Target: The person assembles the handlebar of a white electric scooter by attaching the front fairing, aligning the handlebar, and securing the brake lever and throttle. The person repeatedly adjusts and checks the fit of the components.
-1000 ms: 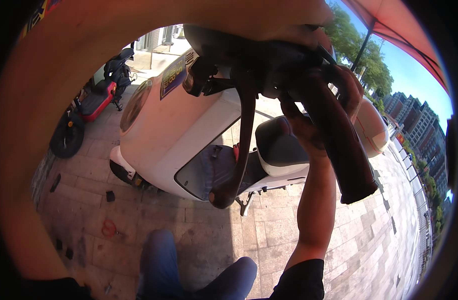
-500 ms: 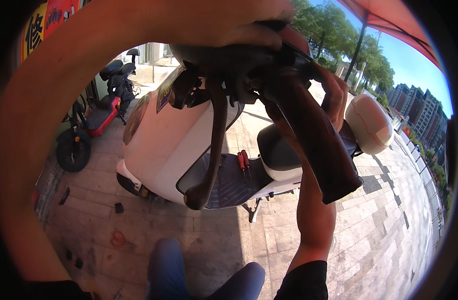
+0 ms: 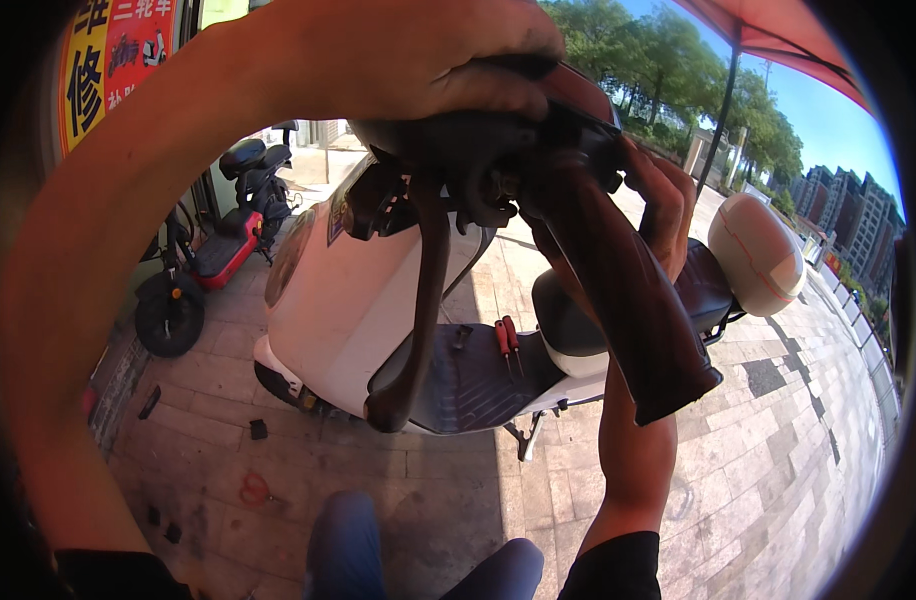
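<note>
A white electric scooter (image 3: 343,300) stands before me, its dark handlebar grip (image 3: 628,300) pointing toward me. Beside the grip hangs a long dark brake lever (image 3: 425,300). My left hand (image 3: 478,65) arches over the top of the handlebar's dark cover (image 3: 448,138), fingers curled down onto it. From behind the grip, my right hand (image 3: 663,205) reaches up and wraps its fingers round the handlebar's switch housing (image 3: 593,150); the grip partly hides its palm and thumb. Two red-handled screwdrivers (image 3: 507,338) lie on the scooter's footboard (image 3: 468,385), near a small dark part (image 3: 463,336).
Red-handled scissors (image 3: 256,489) and several small black pieces (image 3: 258,429) lie on the paving. A red and black scooter (image 3: 223,245) stands at the left by a wall. The white scooter carries a rear box (image 3: 756,255). A red canopy (image 3: 788,45) hangs at upper right.
My view has shifted, so the scooter and ground appear a little lower and further right. Both hands keep their places on the handlebar. The small dark part on the footboard now shows beside the lever.
</note>
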The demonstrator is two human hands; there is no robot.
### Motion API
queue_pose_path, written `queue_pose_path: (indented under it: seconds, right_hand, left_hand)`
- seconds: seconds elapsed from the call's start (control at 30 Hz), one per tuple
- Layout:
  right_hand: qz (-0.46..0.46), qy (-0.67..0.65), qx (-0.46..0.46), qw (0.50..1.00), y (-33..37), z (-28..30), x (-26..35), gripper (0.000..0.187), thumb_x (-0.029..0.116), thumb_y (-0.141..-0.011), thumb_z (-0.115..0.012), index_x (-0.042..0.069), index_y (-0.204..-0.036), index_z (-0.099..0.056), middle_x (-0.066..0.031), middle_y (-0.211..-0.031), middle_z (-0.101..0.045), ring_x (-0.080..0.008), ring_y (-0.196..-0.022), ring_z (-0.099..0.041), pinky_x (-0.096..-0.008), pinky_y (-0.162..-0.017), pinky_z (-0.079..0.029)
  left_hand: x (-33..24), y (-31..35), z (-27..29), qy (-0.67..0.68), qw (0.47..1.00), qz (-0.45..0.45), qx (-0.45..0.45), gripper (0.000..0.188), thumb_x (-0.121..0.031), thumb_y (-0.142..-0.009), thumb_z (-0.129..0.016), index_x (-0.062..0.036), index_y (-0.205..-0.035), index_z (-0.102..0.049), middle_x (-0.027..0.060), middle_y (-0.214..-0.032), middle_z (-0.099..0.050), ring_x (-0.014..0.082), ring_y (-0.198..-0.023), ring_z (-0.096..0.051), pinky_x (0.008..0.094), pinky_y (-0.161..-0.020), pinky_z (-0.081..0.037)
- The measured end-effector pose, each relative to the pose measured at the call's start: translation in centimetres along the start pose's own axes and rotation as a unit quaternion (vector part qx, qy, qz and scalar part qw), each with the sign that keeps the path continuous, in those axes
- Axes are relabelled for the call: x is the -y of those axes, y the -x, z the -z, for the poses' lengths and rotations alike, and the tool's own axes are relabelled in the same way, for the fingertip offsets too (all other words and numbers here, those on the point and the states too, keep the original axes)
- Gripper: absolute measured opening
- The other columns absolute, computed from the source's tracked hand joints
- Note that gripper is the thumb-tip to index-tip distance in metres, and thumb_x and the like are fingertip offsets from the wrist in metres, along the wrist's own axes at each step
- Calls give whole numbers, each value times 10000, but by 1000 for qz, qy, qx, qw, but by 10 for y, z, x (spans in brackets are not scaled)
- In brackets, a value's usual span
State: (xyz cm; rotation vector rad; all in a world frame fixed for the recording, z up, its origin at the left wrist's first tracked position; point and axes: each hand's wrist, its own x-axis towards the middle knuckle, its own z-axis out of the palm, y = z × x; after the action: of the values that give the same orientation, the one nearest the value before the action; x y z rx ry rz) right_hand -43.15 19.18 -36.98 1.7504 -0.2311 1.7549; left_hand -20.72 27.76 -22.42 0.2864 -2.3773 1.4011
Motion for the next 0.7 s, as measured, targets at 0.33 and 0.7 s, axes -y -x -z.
queue_pose_path:
  seconds: [0.33, 0.7]
  right_hand:
    - [-21, 25, 77, 996, 6, 9, 0, 863, 207, -645, -924, 34, -1359, -472, -161, -1225, -559, -298, -1110, -585, -394, -947, -505]
    - [63, 55, 63, 994, -3, 9, 11, 766, 210, -652, -914, 37, -1298, -542, -149, -1208, -575, -293, -1099, -579, -396, -945, -492]
  left_hand:
    - [-3, 5, -5, 94, 992, 89, 1, 404, -337, -870, -744, 4, -1073, -669, 139, -896, -649, 332, -800, -658, 387, -693, -539]
    - [-6, 8, -1, 92, 992, 82, 7, 356, -330, -909, -682, -25, -1093, -657, 140, -953, -648, 352, -820, -659, 414, -710, -550]
